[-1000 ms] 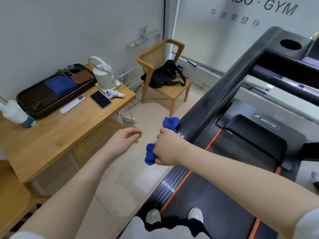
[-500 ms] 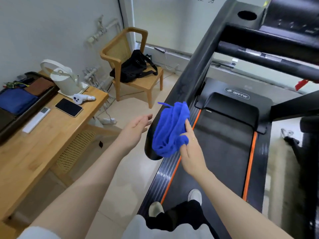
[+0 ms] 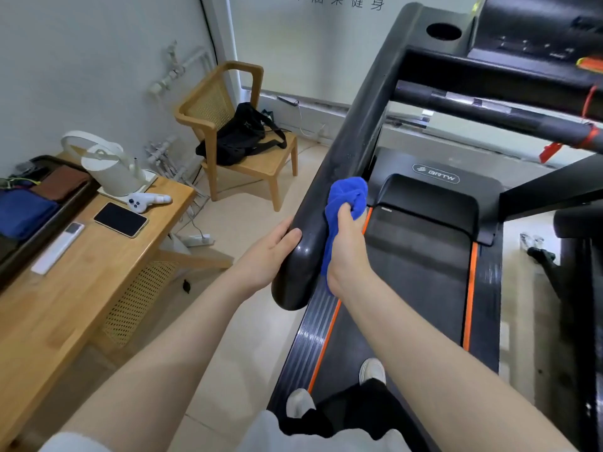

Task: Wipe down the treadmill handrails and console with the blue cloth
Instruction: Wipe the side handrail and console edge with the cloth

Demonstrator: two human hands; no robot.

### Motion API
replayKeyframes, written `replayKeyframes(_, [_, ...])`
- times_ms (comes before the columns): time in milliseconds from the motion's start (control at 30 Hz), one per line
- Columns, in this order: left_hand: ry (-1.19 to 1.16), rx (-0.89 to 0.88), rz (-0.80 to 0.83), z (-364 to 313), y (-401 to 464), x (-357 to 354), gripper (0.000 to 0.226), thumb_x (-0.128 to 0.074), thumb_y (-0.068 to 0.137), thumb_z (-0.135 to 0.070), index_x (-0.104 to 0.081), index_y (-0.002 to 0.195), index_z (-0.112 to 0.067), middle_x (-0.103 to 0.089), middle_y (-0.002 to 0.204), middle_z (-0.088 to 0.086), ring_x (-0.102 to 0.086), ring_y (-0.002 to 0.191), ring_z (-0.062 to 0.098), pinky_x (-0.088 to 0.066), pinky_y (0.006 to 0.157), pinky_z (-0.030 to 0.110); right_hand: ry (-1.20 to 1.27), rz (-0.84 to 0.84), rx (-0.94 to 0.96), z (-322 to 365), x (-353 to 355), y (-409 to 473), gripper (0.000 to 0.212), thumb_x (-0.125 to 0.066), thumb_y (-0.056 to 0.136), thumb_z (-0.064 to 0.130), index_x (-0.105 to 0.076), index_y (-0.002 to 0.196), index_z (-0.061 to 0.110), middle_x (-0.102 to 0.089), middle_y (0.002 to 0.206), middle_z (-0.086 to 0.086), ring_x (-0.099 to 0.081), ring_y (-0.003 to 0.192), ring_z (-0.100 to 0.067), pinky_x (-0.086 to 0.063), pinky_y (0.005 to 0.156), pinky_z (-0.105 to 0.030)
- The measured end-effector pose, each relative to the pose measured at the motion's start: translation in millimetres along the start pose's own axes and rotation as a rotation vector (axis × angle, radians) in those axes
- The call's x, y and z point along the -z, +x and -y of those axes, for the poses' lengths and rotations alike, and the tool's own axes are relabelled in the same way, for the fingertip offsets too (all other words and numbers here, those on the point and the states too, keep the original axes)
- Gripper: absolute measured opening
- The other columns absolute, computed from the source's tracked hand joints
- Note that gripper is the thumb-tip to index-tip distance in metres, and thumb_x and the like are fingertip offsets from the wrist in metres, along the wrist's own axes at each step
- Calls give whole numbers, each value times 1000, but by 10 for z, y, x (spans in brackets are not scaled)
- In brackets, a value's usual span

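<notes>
I stand on a black treadmill. Its left handrail [image 3: 355,132] slopes down from the console [image 3: 535,37] at the top right to a rounded end near my hands. My right hand [image 3: 346,252] is shut on the bunched blue cloth [image 3: 346,197] and presses it against the inner side of the rail's lower part. On the outer side, my left hand [image 3: 266,256] rests against the rail's rounded end with its fingers curled on it. A cross bar [image 3: 489,109] runs below the console.
A wooden table [image 3: 81,285] at left carries a white kettle [image 3: 107,168], a phone [image 3: 120,219], a remote and a dark tray with folded cloths. A wooden chair [image 3: 235,138] holds a black bag. The right handrail [image 3: 554,194] is at the right edge.
The head camera swung right toward the treadmill. My right hand brought the cloth from mid-air onto the left handrail, and my left hand moved from open in the air to resting on the rail's end.
</notes>
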State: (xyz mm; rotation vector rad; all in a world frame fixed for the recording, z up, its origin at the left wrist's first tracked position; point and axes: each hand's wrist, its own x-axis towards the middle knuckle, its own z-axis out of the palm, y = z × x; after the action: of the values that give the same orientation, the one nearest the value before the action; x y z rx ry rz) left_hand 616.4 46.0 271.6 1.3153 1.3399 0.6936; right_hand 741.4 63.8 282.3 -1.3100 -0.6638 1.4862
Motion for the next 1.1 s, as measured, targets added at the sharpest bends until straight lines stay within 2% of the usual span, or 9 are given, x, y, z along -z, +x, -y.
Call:
replayKeyframes(67, [-9,12,-1,-1,-6,-17,33,-33,100,-33,-36,131,-42,-48,115,-34,-45,102,-20,-34,82,-5,-71,51,10,-7,65,114,26,-38,96,45,-51,117,38,-61,120,5,-59,106,-11,-49,85,-31])
replayKeyframes(167, [-53,6,-4,20,-9,-45,31,-33,100,-31,-35,126,-47,-47,114,-36,-45,105,-18,-34,85,-1,-152,150,157,-162,137,-41,35,-39,98,30,-43,124,52,-27,151,15,-32,134,-5,-33,102,-22])
replayKeyframes(267, [-94,-2,41,-34,-8,-3,34,-34,100,-21,-35,127,-41,-48,115,-34,-49,103,-20,-38,78,-5,-678,180,446,-409,94,-278,46,-41,97,18,-39,133,46,-1,150,27,5,143,-8,-9,115,-27])
replayKeyframes(367, [-121,39,78,-5,37,54,37,-35,99,-16,-39,135,-24,-52,125,-18,-52,99,-20,-40,76,-5,-1072,190,702,-286,125,-79,45,-33,90,35,-51,130,29,-29,151,10,-7,144,-22,-5,116,-42])
replayKeyframes(533, [-129,67,35,35,40,51,38,-39,98,-30,-39,136,-29,-44,138,-16,-39,130,1,-32,102,11,-1427,529,904,284,183,661,59,-19,83,50,-63,116,29,-58,128,11,-34,133,-15,-8,110,-35])
replayKeyframes(733, [-132,137,16,-7,26,66,46,-47,94,-38,-44,138,-24,-51,138,-11,-45,128,3,-29,114,30,-1700,416,826,652,-166,1064,43,-35,92,36,-40,52,22,-50,67,5,-49,88,-18,-26,95,-33])
replayKeyframes(867, [-68,169,-129,-1,27,69,43,-61,76,-46,-66,101,-12,-70,100,4,-63,96,15,-45,99,41,-1847,761,915,436,-296,644,47,-30,95,38,-40,53,19,-48,58,2,-50,68,-21,-36,81,-36])
replayKeyframes(1000, [-81,264,-192,47,43,44,21,-65,77,-41,-61,74,-21,-63,63,-14,-57,62,-4,-47,66,14,-1902,1051,709,455,-449,594,40,-33,95,39,-40,59,21,-47,62,2,-46,62,-18,-33,61,-32])
replayKeyframes(1100, [-14,366,-174,106,5,45,74,-59,62,-76,-64,78,-4,-63,75,-5,-57,73,10,-43,80,27,-1976,1180,318,636,-655,870,33,-36,93,39,-54,76,17,-59,84,-3,-49,74,-19,-33,63,-31])
